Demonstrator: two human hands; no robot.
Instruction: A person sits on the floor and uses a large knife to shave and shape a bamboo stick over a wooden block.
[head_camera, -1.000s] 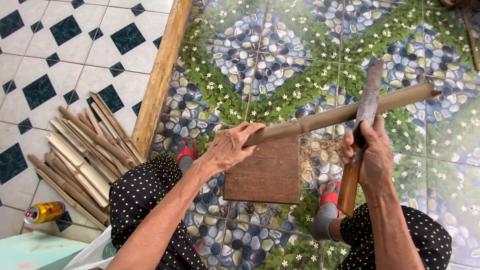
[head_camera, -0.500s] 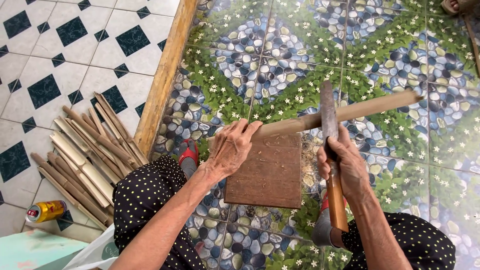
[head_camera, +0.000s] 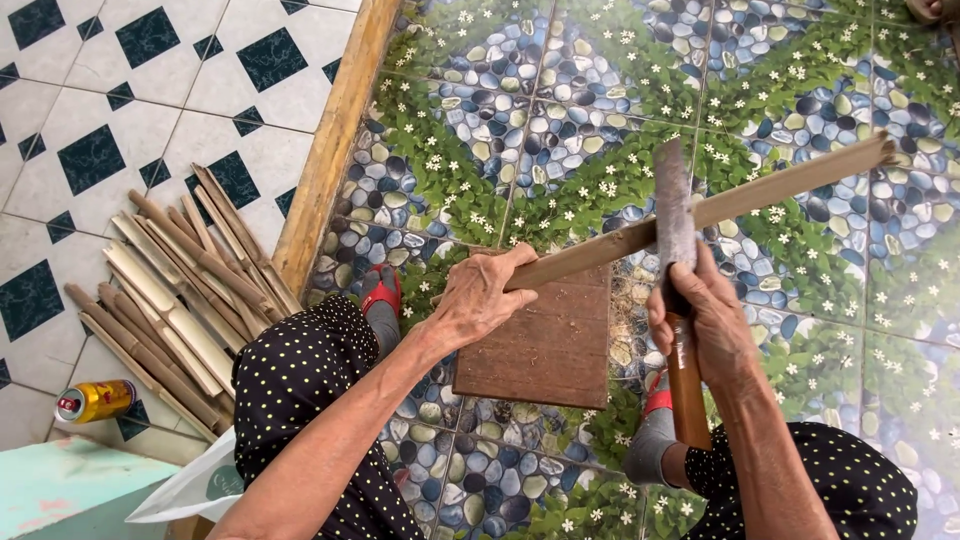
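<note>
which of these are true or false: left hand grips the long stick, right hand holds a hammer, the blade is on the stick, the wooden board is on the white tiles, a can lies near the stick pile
1. The left hand grips the long stick. True.
2. The right hand holds a hammer. False: it holds a cleaver-like knife with a wooden handle.
3. The blade is on the stick. True, it meets the stick from above.
4. The wooden board is on the white tiles. False: it lies on the pebble-and-flower patterned floor.
5. A can lies near the pile of split sticks. True.
</note>
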